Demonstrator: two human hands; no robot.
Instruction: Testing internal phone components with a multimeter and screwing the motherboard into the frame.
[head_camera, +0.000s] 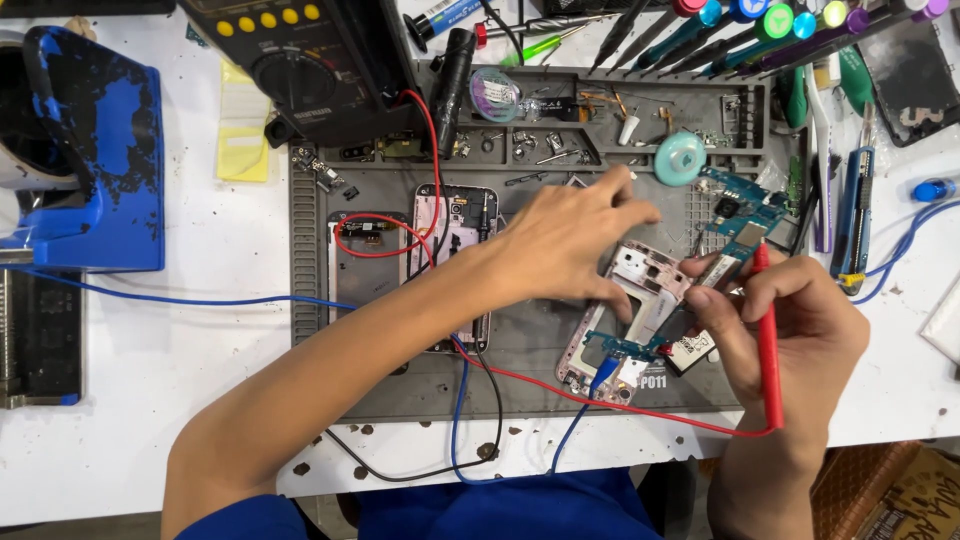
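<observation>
Phone frame propped on the mat, probe in the other hand

Mat (400, 380) under both grips; pink frame (640, 300) looks light, thin, bendy, so hold its edges. Left hand (565, 240) presses its fingers down on it. Right hand (800, 330) pinches the red probe (768, 340), stiff and slim.

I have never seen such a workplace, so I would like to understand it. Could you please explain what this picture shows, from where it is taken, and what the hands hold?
The single picture comes from a camera worn on the person's head, looking down at their own two bare hands; there is no machine arm. The left hand reaches across and presses on a pink phone frame lying on a grey work mat. The right hand holds a red test probe like a pen, its tip near a blue-green circuit board. Its red wire runs back towards a dark meter at the top. Another opened phone, small parts and screwdrivers lie around.
</observation>
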